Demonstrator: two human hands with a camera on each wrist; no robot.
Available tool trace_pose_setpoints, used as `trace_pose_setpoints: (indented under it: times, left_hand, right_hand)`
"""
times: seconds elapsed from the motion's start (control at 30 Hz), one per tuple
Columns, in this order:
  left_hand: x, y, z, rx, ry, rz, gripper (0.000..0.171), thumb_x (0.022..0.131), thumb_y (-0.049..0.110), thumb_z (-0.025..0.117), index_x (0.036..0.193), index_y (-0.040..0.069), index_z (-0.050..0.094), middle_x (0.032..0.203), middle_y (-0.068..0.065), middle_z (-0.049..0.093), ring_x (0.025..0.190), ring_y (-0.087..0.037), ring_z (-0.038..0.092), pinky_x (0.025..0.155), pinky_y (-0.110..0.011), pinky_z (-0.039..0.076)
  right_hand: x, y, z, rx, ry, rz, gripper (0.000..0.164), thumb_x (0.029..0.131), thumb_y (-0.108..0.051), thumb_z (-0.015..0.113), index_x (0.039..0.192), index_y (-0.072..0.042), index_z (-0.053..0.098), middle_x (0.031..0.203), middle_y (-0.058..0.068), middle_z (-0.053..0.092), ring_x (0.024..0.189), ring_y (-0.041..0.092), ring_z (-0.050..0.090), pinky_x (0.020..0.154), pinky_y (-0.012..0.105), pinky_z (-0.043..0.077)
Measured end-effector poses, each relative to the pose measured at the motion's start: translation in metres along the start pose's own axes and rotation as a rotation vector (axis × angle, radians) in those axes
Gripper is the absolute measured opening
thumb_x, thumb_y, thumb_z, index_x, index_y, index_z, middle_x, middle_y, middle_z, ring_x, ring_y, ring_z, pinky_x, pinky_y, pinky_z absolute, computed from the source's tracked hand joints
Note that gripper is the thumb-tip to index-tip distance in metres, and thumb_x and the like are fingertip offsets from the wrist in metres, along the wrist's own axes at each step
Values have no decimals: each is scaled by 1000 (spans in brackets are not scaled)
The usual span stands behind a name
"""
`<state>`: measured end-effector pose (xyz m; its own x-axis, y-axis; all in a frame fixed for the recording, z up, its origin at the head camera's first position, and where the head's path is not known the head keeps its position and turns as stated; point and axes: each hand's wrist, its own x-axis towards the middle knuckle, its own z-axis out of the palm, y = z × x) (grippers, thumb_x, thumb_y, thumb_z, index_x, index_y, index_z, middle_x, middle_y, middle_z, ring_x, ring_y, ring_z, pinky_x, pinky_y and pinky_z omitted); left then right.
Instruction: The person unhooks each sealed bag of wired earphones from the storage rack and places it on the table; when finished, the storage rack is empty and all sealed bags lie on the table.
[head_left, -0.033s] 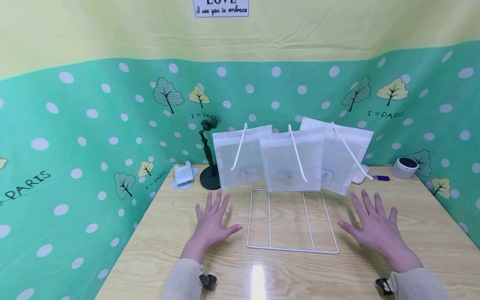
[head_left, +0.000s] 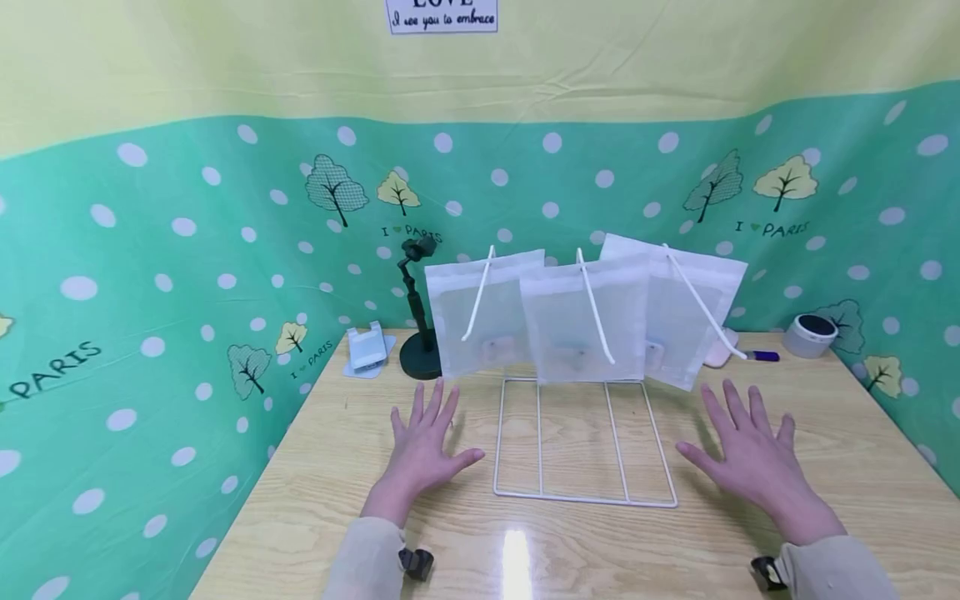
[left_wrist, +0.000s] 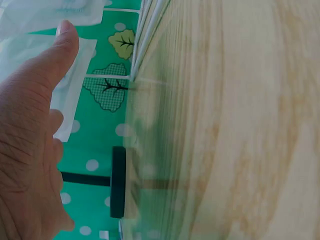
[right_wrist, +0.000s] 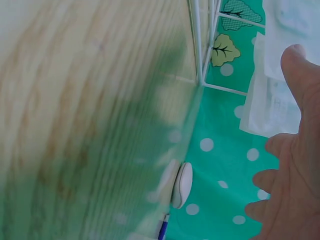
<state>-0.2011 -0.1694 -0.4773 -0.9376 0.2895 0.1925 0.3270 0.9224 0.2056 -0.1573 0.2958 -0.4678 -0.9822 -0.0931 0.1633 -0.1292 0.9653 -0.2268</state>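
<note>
My left hand (head_left: 426, 450), fingers spread and palm down, is over the table at the left of a white wire rack (head_left: 585, 499). On the rack's other side my right hand (head_left: 753, 454) is spread in the same way; both hold nothing. Three frosted, translucent pouches hang from the rack's white hooks: a left pouch (head_left: 472, 308), a middle pouch (head_left: 558, 312) in front, and a tilted right pouch (head_left: 697, 321). Small pale items show faintly inside them. In the left wrist view, my thumb (left_wrist: 65, 47) overlaps the pouches.
Behind my left hand stand a black stand with a round base (head_left: 420, 357) and a light-blue phone holder (head_left: 367, 348). Toward the back right are a white mouse (right_wrist: 183, 185), a purple-capped pen (head_left: 765, 356) and a white cylinder with a dark top (head_left: 810, 336). A green dotted cloth (head_left: 187, 275) encloses the table.
</note>
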Motion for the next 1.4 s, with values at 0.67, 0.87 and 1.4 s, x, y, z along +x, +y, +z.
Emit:
trace_pose_setpoints:
  times: [0.67, 0.87, 1.4]
  left_hand:
    - [7, -16, -12, -317, -9, -143, 106, 85, 58, 66, 158, 23, -3, 163, -4, -10, 148, -34, 0, 114, -57, 20]
    - [28, -17, -26, -466, 103, -158, 91, 92, 42, 65, 158, 13, 9, 163, -13, 9, 146, -35, 17, 114, -51, 25]
    - [79, -13, -59, -823, 202, -144, 64, 96, 38, 61, 150, 17, 36, 147, -8, 42, 120, -31, 52, 87, -46, 54]
  right_hand:
    - [-9, -6, 11, 92, -155, -87, 103, 86, -62, 61, 154, -1, 15, 150, 40, 16, 131, 66, 15, 92, 83, 16]
    - [-10, -11, 14, 232, -233, -146, 109, 76, -62, 72, 149, 7, 27, 149, 36, 27, 132, 60, 25, 102, 71, 25]
    - [-3, -10, 14, 221, -356, -151, 111, 68, -60, 78, 145, 8, 36, 146, 32, 37, 131, 57, 31, 104, 67, 29]
